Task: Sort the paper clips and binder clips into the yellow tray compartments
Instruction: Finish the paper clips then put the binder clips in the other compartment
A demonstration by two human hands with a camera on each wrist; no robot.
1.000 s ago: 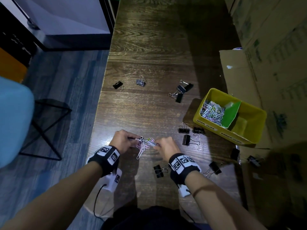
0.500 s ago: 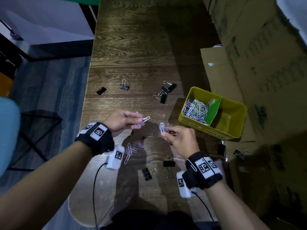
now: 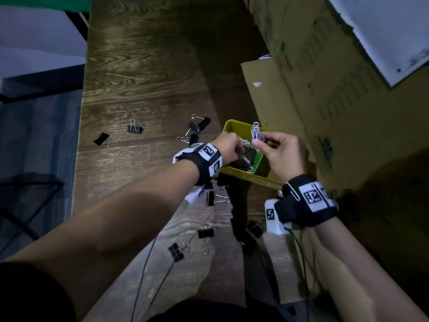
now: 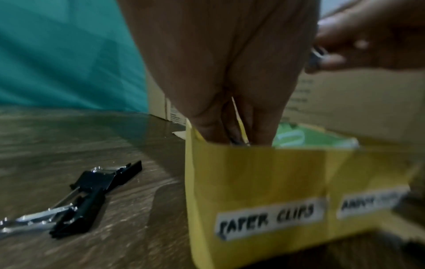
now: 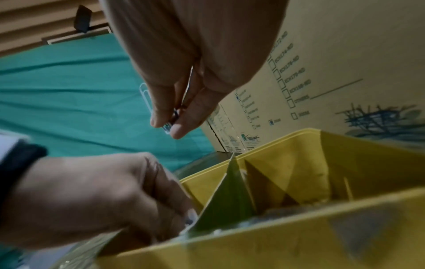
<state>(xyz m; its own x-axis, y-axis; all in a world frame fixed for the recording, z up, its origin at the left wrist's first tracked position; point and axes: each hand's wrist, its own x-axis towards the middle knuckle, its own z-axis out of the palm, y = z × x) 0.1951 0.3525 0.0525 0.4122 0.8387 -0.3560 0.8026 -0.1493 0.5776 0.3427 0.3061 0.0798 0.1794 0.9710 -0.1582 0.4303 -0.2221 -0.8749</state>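
The yellow tray (image 3: 253, 180) stands at the table's right side, split by a green divider (image 3: 258, 163). Its left compartment, labelled "PAPER CLIPS" (image 4: 269, 220), holds a heap of paper clips (image 3: 247, 145). My left hand (image 3: 232, 147) reaches down into that compartment, its fingertips (image 4: 207, 132) bunched and pinching thin clips. My right hand (image 3: 257, 141) hovers just above the tray and pinches a few white paper clips (image 3: 255, 132) between thumb and forefinger (image 5: 158, 116). Black binder clips (image 3: 135, 129) lie scattered on the wooden table.
Cardboard boxes (image 3: 325, 94) close off the table's right side behind the tray. More binder clips lie near me (image 3: 205, 232) and left of the tray (image 4: 87, 191). Wrist cables (image 3: 148, 263) trail over the near table. The table's left edge (image 3: 80, 135) drops to the floor.
Both hands lifted paper clips from the near table and carried them right and forward to the tray. The left hand has dipped into the paper-clip compartment; the right hovers above it.
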